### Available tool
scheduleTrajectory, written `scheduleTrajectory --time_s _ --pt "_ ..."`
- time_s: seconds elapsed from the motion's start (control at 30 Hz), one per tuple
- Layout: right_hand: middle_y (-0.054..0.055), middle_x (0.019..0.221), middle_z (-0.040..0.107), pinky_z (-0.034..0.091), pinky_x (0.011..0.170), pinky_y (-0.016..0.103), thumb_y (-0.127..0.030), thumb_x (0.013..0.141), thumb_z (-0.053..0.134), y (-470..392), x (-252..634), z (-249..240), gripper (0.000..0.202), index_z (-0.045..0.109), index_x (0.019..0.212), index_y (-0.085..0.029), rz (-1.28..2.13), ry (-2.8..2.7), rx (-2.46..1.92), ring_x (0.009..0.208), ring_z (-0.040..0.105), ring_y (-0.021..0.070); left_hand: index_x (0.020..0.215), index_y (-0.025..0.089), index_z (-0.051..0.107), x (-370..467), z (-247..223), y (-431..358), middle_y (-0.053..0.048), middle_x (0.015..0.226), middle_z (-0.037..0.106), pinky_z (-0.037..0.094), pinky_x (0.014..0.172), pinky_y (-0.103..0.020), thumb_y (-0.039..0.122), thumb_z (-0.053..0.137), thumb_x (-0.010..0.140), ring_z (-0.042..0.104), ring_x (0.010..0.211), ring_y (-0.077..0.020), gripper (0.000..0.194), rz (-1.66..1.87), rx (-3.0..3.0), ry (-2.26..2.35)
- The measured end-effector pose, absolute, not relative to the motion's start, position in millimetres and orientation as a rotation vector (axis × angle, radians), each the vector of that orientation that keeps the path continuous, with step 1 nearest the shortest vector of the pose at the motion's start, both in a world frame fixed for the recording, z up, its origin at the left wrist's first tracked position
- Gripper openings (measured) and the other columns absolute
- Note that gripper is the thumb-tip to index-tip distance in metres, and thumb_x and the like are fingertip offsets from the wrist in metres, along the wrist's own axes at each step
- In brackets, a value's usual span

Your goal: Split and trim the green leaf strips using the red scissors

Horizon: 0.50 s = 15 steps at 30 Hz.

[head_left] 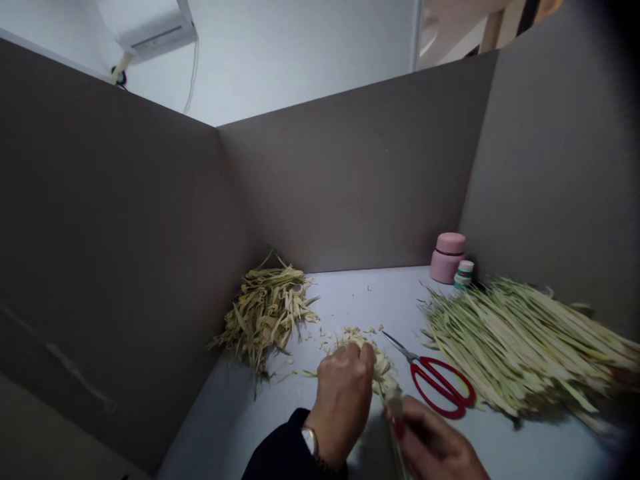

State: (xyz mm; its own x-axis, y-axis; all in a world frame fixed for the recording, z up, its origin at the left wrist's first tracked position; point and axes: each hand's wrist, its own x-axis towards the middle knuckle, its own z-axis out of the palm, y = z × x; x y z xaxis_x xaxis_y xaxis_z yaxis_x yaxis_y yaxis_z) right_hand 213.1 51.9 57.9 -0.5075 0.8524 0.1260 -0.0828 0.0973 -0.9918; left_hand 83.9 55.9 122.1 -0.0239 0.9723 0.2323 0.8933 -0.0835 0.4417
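Pinching a small woven knot of pale leaf strips [383, 373] between both hands, I judge I am mid-fold on the piece. My left hand [343, 400] is closed over its top, my right hand [433, 443] grips its lower end with fingers curled tight. It sits low on the table [350, 293], beside the red scissors [440, 380]. Next I'd need a fresh strip from the long bundle [515, 340] at right
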Motion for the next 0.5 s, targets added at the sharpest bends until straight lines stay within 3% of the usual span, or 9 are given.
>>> scheduleTrajectory --time_s 0.13,0.3,0.5 --pt "-0.007 0.048 0.046 0.026 0.037 0.015 -0.048 0.070 0.060 69 215 64 0.032 0.049 0.074 -0.017 1.925 -1.171 -0.929 0.037 0.035 0.0034 0.077 0.020 0.055 82 109 49 -0.001 0.069 0.060 0.039 0.061 -0.025 0.013 0.041 0.074 0.054 0.066 -0.0156 0.016 1.058 1.684 1.700" --pt "-0.004 0.042 0.053 0.026 0.034 0.013 -0.048 0.061 0.068 75 204 44 0.041 0.050 0.074 -0.014 2.088 -1.281 -0.833 0.033 0.041 0.0040 0.063 0.015 0.050 81 70 57 0.000 0.057 0.052 0.039 0.054 -0.025 0.019 0.055 0.060 0.049 0.055 -0.0134 0.007 1.132 1.179 1.440" --pt "-0.004 0.044 0.053 0.029 0.036 0.013 -0.050 0.066 0.059 82 202 32 0.037 0.048 0.067 -0.015 2.129 -1.145 -0.879 0.034 0.043 0.0037 0.057 0.016 0.048 77 52 63 0.003 0.051 0.045 0.034 0.053 -0.025 0.036 0.057 0.064 0.040 0.049 -0.0105 0.023 1.131 0.943 1.314"
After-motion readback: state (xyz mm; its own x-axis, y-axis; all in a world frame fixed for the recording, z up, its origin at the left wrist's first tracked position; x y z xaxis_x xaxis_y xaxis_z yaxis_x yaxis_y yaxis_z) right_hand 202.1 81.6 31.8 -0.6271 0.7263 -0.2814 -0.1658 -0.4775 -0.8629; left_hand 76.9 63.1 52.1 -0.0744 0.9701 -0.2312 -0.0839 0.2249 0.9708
